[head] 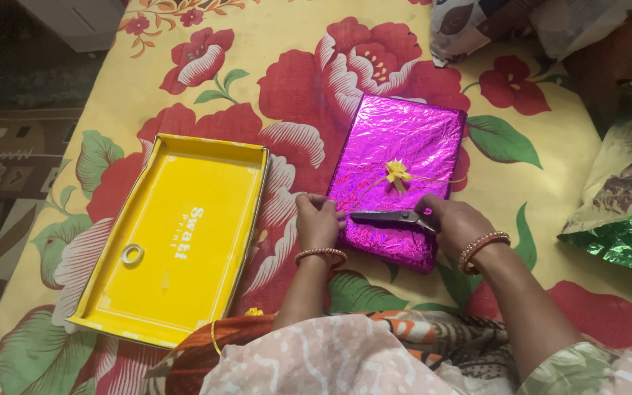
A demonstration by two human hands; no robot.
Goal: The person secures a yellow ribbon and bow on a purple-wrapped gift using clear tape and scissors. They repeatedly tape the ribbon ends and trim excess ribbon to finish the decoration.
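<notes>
Patterned clothing [345, 358] closest to the lens, peach and orange, below the parcel. Just beyond, 2 forearms, each with a beaded bangle at the wrist.

Left hand [317, 219] at the parcel's near left edge, fingers curled down against the foil, touching it; whether pinching anything, cannot tell. Right hand [453, 221] on the parcel's near right part, closed around the handles of dark scissors [389, 216]. Blades flat across the parcel's top, tips toward the left hand, looking nearly closed.

Parcel [398, 175]: flat box in crinkled magenta foil, lying on a yellow bedsheet [287, 44] with big red flowers. Small yellow ribbon bow [398, 172] near the parcel's middle, thin gold string running right from it.

Left of the parcel, well apart: open yellow box lid [177, 234], inside up, with 1 small roll of clear tape [132, 254] in it. Right of the parcel, well apart: crumpled green and silver foil sheet [627, 205]. Beyond the parcel's far right corner: floral pillow [477, 25].
</notes>
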